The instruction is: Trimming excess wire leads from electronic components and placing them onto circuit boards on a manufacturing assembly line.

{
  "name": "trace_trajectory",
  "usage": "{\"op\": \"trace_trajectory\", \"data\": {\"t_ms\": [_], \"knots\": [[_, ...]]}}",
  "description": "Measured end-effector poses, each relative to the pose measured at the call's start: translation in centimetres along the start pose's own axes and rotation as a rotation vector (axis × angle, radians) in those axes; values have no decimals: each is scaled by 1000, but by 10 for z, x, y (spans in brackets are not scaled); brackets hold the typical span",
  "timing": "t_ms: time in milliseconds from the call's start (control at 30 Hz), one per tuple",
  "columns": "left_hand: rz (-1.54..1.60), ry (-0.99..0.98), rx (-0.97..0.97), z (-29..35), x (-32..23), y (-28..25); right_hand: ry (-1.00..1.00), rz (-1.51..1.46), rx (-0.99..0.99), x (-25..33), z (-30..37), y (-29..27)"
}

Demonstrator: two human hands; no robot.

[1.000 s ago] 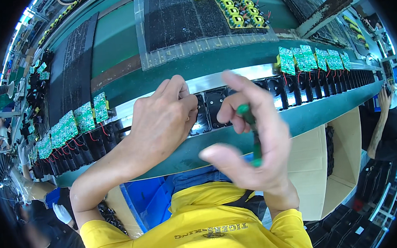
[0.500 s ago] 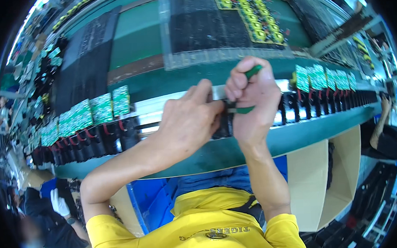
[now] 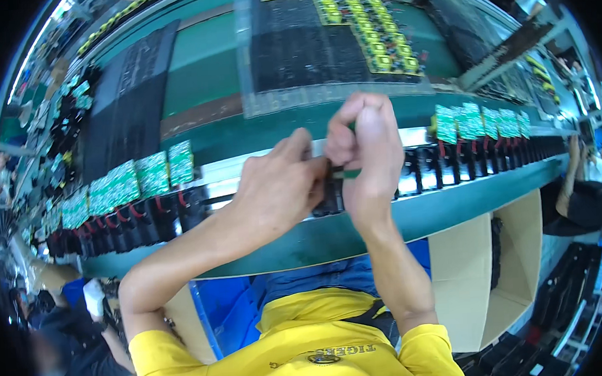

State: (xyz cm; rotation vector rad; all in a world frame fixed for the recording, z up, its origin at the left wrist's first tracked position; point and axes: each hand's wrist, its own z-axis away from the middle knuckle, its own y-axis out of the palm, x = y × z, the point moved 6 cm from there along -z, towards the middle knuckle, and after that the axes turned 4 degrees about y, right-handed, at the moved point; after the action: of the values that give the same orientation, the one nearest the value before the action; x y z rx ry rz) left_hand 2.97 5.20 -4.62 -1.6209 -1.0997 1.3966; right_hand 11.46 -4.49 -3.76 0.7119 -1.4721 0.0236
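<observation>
My right hand point(image 3: 374, 160) is closed around pliers point(image 3: 351, 174) with green handles. Their dark front end points left, toward the fingers of my left hand. My left hand point(image 3: 267, 190) has its fingers bent into a pinch at a black housing point(image 3: 330, 200); what lies between the fingertips is hidden. This housing stands in a long row of black housings along a pale metal strip. Left of my hands, green circuit boards point(image 3: 153, 174) stand on red wires above the row. More green circuit boards point(image 3: 471, 121) rise from the row at the right.
Beyond the row, a black mat point(image 3: 301, 52) carries several yellow-topped components point(image 3: 382, 44). A cardboard box point(image 3: 459, 282) and a blue bin point(image 3: 219, 308) stand below the bench's near edge. A person with a white glove point(image 3: 94, 299) is at the left, another person point(image 3: 581, 200) at the right.
My right hand has turned over slightly and shifted left with the pliers, hiding more of the green handles. My left hand stays at the same black housing.
</observation>
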Motion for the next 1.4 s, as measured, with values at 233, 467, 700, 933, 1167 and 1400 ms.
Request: {"op": "trace_trajectory", "data": {"t_ms": [233,467,700,933,1167,1400], "knots": [[9,139,375,-26,-1,-21,-486,1036,330,55,70,-27],[-122,168,22,-62,5,-32,-591,1580,395,17,77,-38],[-181,272,-197,3,-6,6,-503,1423,110,67,68,-72],[-377,161,-74,85,47,-28,-587,1682,-323,86,-20,-320],[-417,202,-48,98,53,-37,-637,1666,-371,68,-29,-419],[-337,-28,156,119,59,-71,-249,1840,-502,92,-7,-277]]}}
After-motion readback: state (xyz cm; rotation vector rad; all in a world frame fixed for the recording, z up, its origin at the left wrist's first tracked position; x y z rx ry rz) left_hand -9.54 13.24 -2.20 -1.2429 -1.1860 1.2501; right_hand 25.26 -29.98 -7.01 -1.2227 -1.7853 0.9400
